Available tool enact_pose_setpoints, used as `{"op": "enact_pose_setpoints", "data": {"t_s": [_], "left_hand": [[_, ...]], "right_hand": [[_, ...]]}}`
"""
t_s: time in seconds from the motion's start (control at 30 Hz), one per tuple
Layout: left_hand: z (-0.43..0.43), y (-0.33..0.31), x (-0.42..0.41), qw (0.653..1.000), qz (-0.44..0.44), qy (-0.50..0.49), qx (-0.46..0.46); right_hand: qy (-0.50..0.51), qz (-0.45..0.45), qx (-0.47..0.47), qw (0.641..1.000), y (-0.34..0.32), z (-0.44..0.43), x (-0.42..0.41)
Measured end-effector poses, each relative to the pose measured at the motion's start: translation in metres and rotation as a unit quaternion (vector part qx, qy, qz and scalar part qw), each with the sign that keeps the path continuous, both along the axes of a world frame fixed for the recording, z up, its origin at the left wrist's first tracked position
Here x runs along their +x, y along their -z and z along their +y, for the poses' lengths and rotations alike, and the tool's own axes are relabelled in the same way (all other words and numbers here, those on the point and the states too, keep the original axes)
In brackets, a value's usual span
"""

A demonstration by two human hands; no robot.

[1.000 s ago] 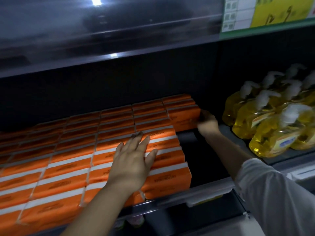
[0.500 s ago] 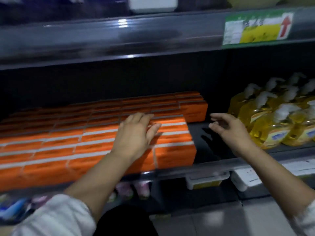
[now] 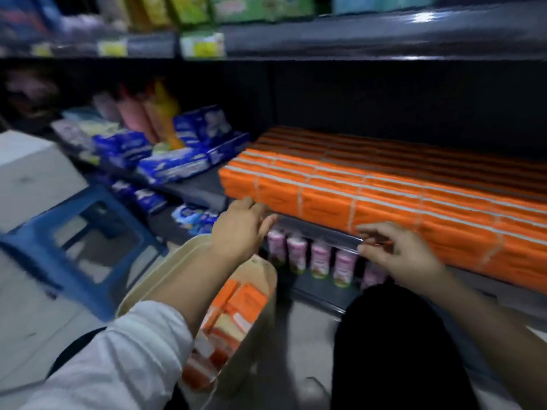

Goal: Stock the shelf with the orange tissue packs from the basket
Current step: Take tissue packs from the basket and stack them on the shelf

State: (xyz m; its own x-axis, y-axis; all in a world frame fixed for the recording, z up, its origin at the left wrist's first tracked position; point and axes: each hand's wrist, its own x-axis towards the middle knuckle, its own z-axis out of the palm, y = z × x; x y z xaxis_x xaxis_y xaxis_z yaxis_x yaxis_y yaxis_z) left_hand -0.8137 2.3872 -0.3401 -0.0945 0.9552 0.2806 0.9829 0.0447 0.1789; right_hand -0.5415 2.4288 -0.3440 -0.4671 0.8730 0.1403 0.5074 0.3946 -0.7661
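Orange tissue packs point(image 3: 384, 199) fill the shelf point(image 3: 319, 230) in tight rows toward 2 o'clock, and more of them stand in the beige basket point(image 3: 177, 261) on the floor at 6 o'clock. The left hand point(image 3: 239, 229) hovers above the basket with its fingers loosely curved together, holding nothing. The right hand point(image 3: 396, 255), at 4 o'clock, has its fingers bent and slightly apart by the shelf's front rail. Pink bottles point(image 3: 319, 258) stand below. A blue stool point(image 3: 88, 232) sits at 9 o'clock.
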Motion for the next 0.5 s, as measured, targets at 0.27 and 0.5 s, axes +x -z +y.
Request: {"op": "enact_pose_setpoints", "data": {"t_s": [0.27, 0.5], "left_hand": [[-0.07, 0.06, -0.126, 0.99, -0.064, -0.115, -0.046], [-0.083, 0.113, -0.179, 0.977, -0.076, -0.168, -0.105]], "right_hand": [[-0.104, -0.092, -0.063, 0.988, 0.051, -0.003, -0.146], [-0.164, -0.174, -0.138, 0.961, 0.112, 0.026, -0.226]]}}
